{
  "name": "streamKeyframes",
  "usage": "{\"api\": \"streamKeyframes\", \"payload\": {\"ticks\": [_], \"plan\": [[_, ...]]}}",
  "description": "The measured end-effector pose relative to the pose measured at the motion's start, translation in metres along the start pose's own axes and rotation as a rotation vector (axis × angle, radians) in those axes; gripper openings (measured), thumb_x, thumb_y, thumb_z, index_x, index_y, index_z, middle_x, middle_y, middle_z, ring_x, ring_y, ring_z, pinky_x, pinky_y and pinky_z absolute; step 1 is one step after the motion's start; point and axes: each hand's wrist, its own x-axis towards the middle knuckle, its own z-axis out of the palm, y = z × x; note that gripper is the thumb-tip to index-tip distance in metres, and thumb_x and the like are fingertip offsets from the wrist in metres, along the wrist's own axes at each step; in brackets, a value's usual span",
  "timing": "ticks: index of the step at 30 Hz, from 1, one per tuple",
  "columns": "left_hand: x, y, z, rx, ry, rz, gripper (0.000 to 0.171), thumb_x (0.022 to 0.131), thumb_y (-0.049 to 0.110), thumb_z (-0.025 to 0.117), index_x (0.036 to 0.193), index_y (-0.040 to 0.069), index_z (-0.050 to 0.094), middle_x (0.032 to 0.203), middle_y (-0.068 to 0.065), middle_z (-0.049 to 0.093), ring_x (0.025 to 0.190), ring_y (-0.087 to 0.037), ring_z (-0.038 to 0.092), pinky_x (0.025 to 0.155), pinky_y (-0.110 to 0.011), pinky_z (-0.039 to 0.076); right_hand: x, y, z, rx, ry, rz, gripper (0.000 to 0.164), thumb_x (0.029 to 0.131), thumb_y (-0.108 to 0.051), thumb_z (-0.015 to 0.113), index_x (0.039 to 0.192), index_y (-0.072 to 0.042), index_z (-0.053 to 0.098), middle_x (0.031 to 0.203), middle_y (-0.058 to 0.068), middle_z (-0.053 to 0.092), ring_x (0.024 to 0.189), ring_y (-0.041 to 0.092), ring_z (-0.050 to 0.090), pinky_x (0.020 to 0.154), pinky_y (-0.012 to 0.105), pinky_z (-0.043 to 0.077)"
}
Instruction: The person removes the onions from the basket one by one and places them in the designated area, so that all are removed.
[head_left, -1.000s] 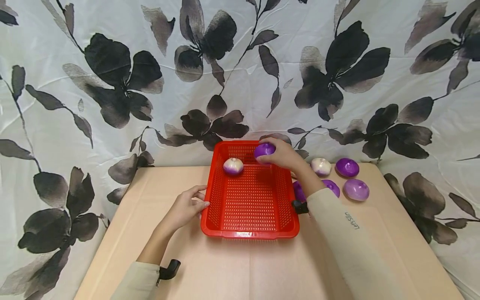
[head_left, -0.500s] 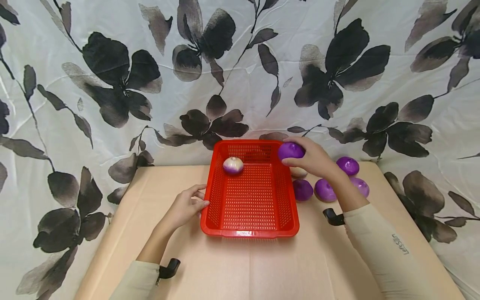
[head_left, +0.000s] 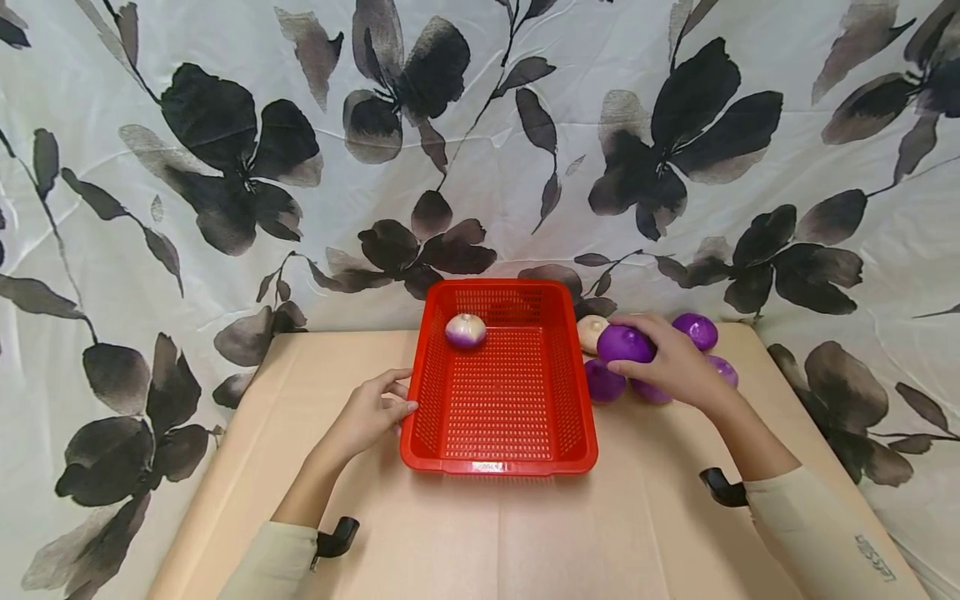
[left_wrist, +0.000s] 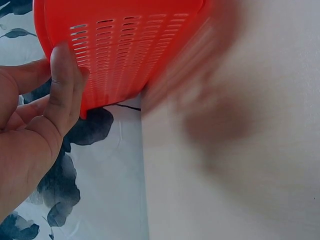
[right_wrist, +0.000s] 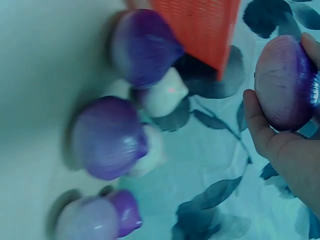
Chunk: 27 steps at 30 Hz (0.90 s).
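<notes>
My left hand (head_left: 371, 408) pinches the left rim of a red perforated plastic basket (head_left: 498, 467), with fingers (left_wrist: 62, 85) on its outer side in the left wrist view. Inside the basket, toward the back left, lies a white and purple onion (head_left: 466, 331). My right hand (head_left: 678, 362) grips a glossy purple onion (head_left: 621, 343) to the right of the basket. In the right wrist view this onion (right_wrist: 282, 82) shows a pale side between thumb and fingers, held away from the others. It partly hides the onions behind and below it in the head view.
Several more onions sit on the table right of the basket: a pale one (head_left: 592, 333), a dark purple one (head_left: 604, 382), another purple one (head_left: 696, 331) and a lighter one (head_left: 723, 372). A floral cloth (head_left: 525, 192) hangs behind the table (head_left: 450, 533).
My right hand has carried the purple onion from over the basket's back right corner out to the right and down among the other onions. The left hand and basket stay put.
</notes>
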Motion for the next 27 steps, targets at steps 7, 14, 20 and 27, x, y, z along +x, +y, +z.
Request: {"api": "streamKeyframes", "payload": {"ticks": [7,14,20,27], "plan": [[-0.001,0.001,0.000,0.004,-0.002,0.000,0.059,0.094,-0.001,0.071,0.148,-0.002,0.049,0.109,-0.021,0.066,0.072,-0.020,0.069,0.065,-0.051,0.063,-0.024,0.021,0.016,0.041,-0.036,-0.051,0.075,0.088,-0.029,0.084,0.152,-0.015,0.049,0.155,0.019,0.046,0.133,0.045,0.050,0.103,0.071,0.048],[-0.001,0.000,0.000,0.006,0.002,0.002,0.059,0.094,-0.001,0.071,0.148,-0.002,0.049,0.109,-0.021,0.065,0.073,-0.019,0.069,0.064,-0.049,0.064,-0.043,0.039,0.037,0.051,-0.064,-0.079,0.068,0.083,-0.024,0.088,0.141,-0.014,0.054,0.139,0.017,0.058,0.125,0.043,0.058,0.101,0.066,0.051],[0.000,-0.002,0.000,0.011,0.001,0.003,0.059,0.094,-0.001,0.071,0.148,-0.002,0.049,0.109,-0.021,0.065,0.074,-0.019,0.069,0.063,-0.045,0.064,-0.056,0.046,0.050,0.010,-0.129,-0.118,0.066,0.082,-0.035,0.088,0.139,-0.019,0.058,0.134,0.011,0.061,0.123,0.034,0.059,0.099,0.056,0.056],[-0.001,-0.002,0.000,0.010,0.004,0.003,0.058,0.094,0.000,0.071,0.148,-0.002,0.049,0.110,-0.021,0.065,0.073,-0.019,0.069,0.062,-0.043,0.064,-0.063,0.049,0.060,0.005,-0.198,-0.140,0.072,0.080,-0.033,0.090,0.141,-0.015,0.056,0.135,0.005,0.063,0.122,0.026,0.060,0.102,0.043,0.056]]}}
